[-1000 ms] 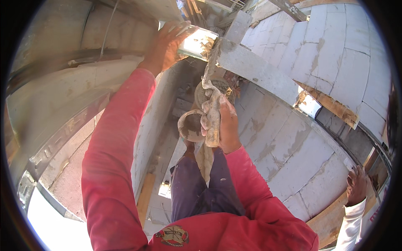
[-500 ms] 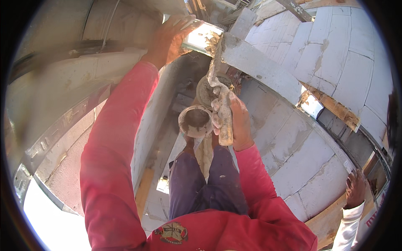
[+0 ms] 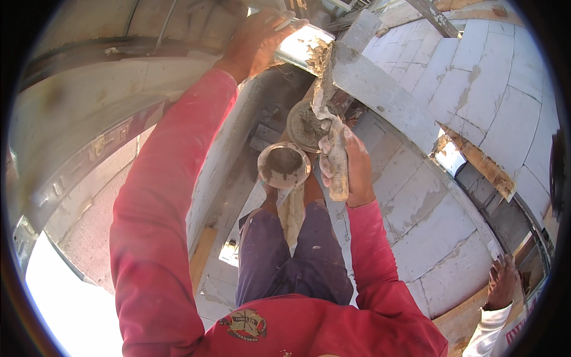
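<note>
Wears a red shirt (image 3: pixel 333 324). At the left end of a grey beam (image 3: pixel 380 95), lays the left grip (image 3: pixel 259 43) on a sunlit block (image 3: pixel 302 45); cannot tell whether clamped. Clamps the right grip (image 3: pixel 354 163) round the handle of a grey-caked trowel (image 3: pixel 322 107) beside the block, pointing blade-first away from the body, lengthwise nearly straight ahead, leaning slightly left. Bears a lettered chest emblem (image 3: pixel 245 325).

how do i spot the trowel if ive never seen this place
Start from the red shirt at the bottom of the picture and follow its right sleeve up to the right hand. Gripped there is the trowel, handle lowest, its grey-crusted blade pointing to the top. Unlike the two round containers to its left, it is long and narrow, with a bent neck.
</note>
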A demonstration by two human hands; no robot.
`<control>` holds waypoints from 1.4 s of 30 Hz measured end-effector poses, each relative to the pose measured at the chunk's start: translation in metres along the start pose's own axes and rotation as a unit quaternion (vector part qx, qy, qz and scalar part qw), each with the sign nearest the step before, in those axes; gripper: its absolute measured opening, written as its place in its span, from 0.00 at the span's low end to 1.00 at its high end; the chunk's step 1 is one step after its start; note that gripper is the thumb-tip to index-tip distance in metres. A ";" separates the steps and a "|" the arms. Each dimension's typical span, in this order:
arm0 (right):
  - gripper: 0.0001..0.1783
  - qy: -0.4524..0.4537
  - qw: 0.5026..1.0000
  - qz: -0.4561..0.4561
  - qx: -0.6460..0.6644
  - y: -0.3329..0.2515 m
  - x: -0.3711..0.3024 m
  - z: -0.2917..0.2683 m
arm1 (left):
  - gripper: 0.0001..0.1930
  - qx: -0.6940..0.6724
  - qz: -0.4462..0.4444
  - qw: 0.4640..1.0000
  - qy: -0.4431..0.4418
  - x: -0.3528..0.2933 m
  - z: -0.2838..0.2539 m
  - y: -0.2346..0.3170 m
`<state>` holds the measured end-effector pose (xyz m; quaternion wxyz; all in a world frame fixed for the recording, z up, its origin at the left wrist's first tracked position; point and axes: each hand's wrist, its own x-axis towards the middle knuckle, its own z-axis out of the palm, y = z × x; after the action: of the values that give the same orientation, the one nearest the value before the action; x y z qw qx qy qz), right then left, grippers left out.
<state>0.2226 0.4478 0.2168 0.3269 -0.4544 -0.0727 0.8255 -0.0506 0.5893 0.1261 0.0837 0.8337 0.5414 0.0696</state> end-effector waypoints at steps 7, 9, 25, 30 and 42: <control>0.20 -0.046 0.999 0.003 0.023 -0.011 0.001 -0.009 | 0.48 -0.007 0.011 1.000 -0.005 0.003 0.001 -0.002; 0.20 -0.040 0.999 -0.002 -0.010 -0.015 -0.005 -0.009 | 0.50 -0.005 -0.004 0.999 -0.033 -0.002 0.010 -0.007; 0.34 0.096 0.692 -0.337 -0.631 -0.140 0.126 -0.016 | 0.47 -0.201 -0.178 0.955 0.124 -0.043 -0.011 0.069; 0.29 -0.007 0.633 -0.444 -0.634 -0.123 0.215 -0.040 | 0.28 -0.614 -0.574 0.479 0.253 -0.072 0.091 0.096; 0.51 0.041 0.653 -0.234 -0.719 -0.113 0.223 -0.008 | 0.40 -0.849 -0.465 0.150 0.202 -0.015 0.154 0.118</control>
<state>0.1989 0.6689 0.1026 0.0827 -0.5491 -0.7338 0.3914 0.0803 0.5184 0.0006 0.6429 -0.2118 0.4268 0.5997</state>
